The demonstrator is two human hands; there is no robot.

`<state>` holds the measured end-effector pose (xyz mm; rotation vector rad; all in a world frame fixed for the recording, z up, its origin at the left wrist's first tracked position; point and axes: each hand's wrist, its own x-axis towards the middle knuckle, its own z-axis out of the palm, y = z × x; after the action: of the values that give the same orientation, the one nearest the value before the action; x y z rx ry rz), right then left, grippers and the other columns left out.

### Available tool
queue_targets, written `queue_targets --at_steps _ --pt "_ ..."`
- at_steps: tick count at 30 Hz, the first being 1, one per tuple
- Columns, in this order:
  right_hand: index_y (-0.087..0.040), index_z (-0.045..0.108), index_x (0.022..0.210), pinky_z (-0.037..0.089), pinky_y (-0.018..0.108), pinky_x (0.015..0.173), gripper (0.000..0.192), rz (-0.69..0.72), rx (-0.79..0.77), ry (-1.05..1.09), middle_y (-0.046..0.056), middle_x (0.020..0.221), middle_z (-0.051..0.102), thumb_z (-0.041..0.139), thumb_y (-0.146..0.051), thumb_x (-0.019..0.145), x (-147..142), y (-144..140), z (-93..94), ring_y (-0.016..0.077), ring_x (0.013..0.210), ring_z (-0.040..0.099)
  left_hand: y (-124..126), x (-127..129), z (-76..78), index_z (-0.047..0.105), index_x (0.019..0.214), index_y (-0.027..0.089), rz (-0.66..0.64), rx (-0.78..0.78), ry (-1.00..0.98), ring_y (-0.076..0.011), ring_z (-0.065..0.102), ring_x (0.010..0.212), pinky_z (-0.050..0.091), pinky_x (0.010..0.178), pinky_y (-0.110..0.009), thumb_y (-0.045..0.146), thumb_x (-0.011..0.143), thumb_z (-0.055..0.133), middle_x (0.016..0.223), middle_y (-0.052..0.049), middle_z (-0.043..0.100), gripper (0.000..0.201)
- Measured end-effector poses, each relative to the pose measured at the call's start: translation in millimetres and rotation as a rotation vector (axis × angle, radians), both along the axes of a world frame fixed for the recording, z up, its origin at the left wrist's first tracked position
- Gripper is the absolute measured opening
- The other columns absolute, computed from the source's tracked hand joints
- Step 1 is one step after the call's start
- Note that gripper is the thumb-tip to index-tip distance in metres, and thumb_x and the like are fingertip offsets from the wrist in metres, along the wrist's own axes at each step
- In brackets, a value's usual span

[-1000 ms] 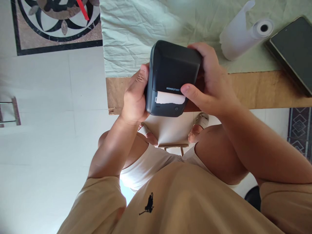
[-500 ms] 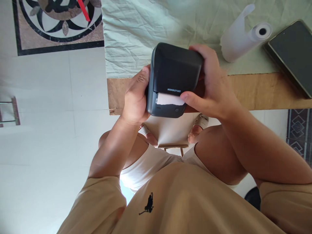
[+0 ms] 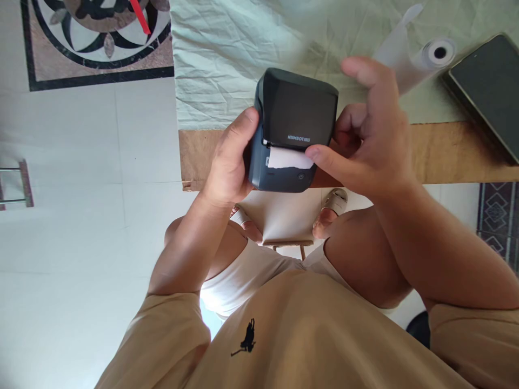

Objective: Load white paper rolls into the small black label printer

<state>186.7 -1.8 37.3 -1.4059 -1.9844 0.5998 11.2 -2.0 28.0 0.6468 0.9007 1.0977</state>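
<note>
A dark label printer [image 3: 300, 108] with "NIIMBOT" on its lid is held up over the table's front edge. My left hand [image 3: 232, 154] is closed around its left side, the thumb lying along the lid's edge and the other fingers hidden. From the slot below the lid sticks a strip of white paper [image 3: 288, 158] with a torn-looking edge. A narrow gap shows at the left end of the lid's front edge. My right hand [image 3: 379, 129] is open at the printer's right side. Its thumb tip touches the lid's lower right corner by the paper, and the index finger is raised away.
A partly unwound white roll [image 3: 440, 51] lies on the pale green cloth [image 3: 219, 59] to the right. Beside it is a dark tablet-like device [image 3: 486, 92]. The wooden table edge [image 3: 441, 154] runs below my hands. A small stool [image 3: 287, 243] shows between my legs.
My right hand has loosened from the printer's right side and moved right, its index finger lifting off. The printer has shifted slightly right, and a gap now shows under the lid.
</note>
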Motion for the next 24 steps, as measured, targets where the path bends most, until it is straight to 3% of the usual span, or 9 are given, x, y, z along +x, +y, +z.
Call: queue_targets --at_steps 3,5,7,11,13,16,19,22,24 --pt "-0.025 0.04 0.115 0.028 0.021 0.045 0.052 -0.01 0.082 0.132 -0.001 0.084 0.053 0.056 -0.048 0.071 -2.6 -4.0 4.1 -0.0006 0.047 0.033 -1.2 -1.9 -1.8 0.054 0.075 0.022 -0.035 0.143 0.092 -0.0124 0.054 0.063 0.039 0.056 -0.025 0.042 0.078 0.048 0.064 0.0 0.049 0.021" --pt "-0.027 0.044 0.107 0.024 0.022 0.044 0.033 -0.034 0.167 0.183 -0.001 0.107 0.049 0.05 -0.041 0.078 -4.6 -6.2 9.4 -0.0033 0.047 0.029 -2.0 -2.7 -2.1 0.053 0.076 0.022 -0.043 0.169 0.123 -0.0102 0.05 0.059 0.036 0.055 -0.025 0.038 0.08 0.049 0.064 0.0 0.046 0.017" --pt "-0.027 0.046 0.103 0.023 0.023 0.044 0.025 -0.083 0.239 0.181 -0.001 0.112 0.045 0.045 -0.039 0.081 -5.8 -7.5 14.8 -0.0038 0.047 0.026 -2.4 -2.6 -1.6 0.053 0.075 0.022 -0.045 0.186 0.139 -0.0104 0.046 0.06 0.034 0.056 -0.025 0.039 0.08 0.048 0.064 0.0 0.044 0.018" --pt "-0.026 0.039 0.099 0.04 0.024 0.048 0.021 -0.133 0.193 0.192 0.0 0.111 0.04 0.038 -0.04 0.084 -7.6 -7.5 20.0 -0.0013 0.053 0.039 -2.1 -1.5 -1.6 0.053 0.076 0.022 -0.045 0.193 0.148 -0.0117 0.042 0.061 0.031 0.058 -0.027 0.041 0.079 0.047 0.064 0.0 0.043 0.02" --pt "-0.024 0.034 0.09 0.046 0.023 0.052 0.017 -0.155 0.155 0.268 0.001 0.106 0.039 0.039 -0.04 0.084 -9.8 -6.6 19.4 0.0037 0.072 0.054 -2.1 -1.4 -2.3 0.055 0.081 0.023 -0.05 0.199 0.142 -0.0122 0.043 0.061 0.03 0.058 -0.027 0.039 0.079 0.047 0.065 0.0 0.044 0.018" --pt "-0.021 0.031 0.08 0.043 0.02 0.047 0.018 -0.137 0.161 0.323 0.002 0.098 0.044 0.042 -0.035 0.082 -13.2 -4.7 15.8 0.0098 0.097 0.055 -2.6 -2.5 -2.4 0.056 0.086 0.024 -0.053 0.204 0.132 -0.0129 0.044 0.064 0.029 0.06 -0.028 0.036 0.08 0.046 0.069 -0.001 0.046 0.017" --pt "-0.02 0.037 0.081 0.036 0.02 0.046 0.015 -0.067 0.189 0.209 0.001 0.092 0.052 0.046 -0.032 0.08 -13.1 -3.6 11.3 0.0078 0.08 0.056 -2.3 -4.9 -1.5 0.056 0.089 0.025 -0.072 0.227 0.157 -0.015 0.048 0.07 0.031 0.062 -0.029 0.036 0.078 0.049 0.074 -0.002 0.05 0.017" --pt "-0.021 0.046 0.086 0.034 0.021 0.05 0.013 -0.072 0.247 -0.093 -0.003 0.078 0.058 0.046 -0.032 0.079 -10.1 -4.3 9.3 0.0025 0.056 0.047 -0.2 -8.3 -1.6 0.057 0.09 0.025 -0.137 0.269 0.237 -0.0167 0.049 0.075 0.032 0.065 -0.029 0.04 0.075 0.053 0.079 -0.003 0.052 0.022" --pt "-0.024 0.05 0.09 0.035 0.021 0.054 0.015 -0.089 0.241 -0.28 -0.006 0.079 0.061 0.047 -0.032 0.078 -8.4 -5.4 10.8 0.0022 0.055 0.048 1.6 -10.5 -2.7 0.057 0.09 0.024 -0.188 0.276 0.268 -0.0153 0.046 0.071 0.032 0.063 -0.028 0.043 0.073 0.055 0.076 -0.003 0.05 0.025"
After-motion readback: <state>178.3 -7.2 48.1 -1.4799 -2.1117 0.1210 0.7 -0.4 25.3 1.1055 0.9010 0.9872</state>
